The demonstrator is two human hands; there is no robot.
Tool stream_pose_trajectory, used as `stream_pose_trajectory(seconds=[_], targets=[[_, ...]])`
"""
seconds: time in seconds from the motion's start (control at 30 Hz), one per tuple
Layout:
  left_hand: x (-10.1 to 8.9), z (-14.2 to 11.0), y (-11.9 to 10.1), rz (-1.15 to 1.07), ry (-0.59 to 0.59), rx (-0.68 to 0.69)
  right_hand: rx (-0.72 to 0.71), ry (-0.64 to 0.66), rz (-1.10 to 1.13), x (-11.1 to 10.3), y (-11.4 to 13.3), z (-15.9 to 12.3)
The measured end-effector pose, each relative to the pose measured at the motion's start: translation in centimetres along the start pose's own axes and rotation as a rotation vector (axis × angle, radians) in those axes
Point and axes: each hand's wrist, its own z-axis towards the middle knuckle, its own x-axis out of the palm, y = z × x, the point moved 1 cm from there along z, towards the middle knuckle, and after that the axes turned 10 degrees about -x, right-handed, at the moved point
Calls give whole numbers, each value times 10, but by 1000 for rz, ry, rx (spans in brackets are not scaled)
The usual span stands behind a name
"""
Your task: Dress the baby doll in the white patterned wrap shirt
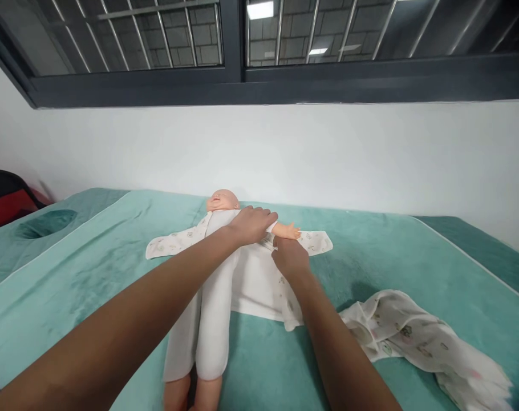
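Note:
A baby doll point(214, 337) in white lies on its back, head away from me, over a spread white baby shirt point(257, 285) with a small print. One printed sleeve point(174, 244) stretches out to the left. My left hand point(253, 224) is curled over the doll's upper arm on the right side. Beyond its fingers, the doll's bare forearm and hand point(286, 230) point right, above the other sleeve point(319, 242). Just below that forearm, my right hand point(290, 257) is closed on the shirt near this sleeve; its fingertips are partly hidden.
Crumpled printed baby clothing point(413, 331) lies at the right on the green padded bed point(114, 274). The bed has a hole point(48, 222) at far left, near a red and black item point(9, 200). A white wall point(285, 154) and barred window point(234, 74) stand behind.

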Motion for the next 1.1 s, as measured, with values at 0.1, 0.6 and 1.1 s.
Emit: stream_pose_trajectory(seconds=[0.1,0.6,1.1], targets=[[-5,-4,4,11,18,14,30,6,58,-4,-9,3],[-14,-16,14,72,170,-85,175,-208,916,-17,-32,12],[19,-7,13,-652,-60,-333,-40,-197,1186,-31,6,7]])
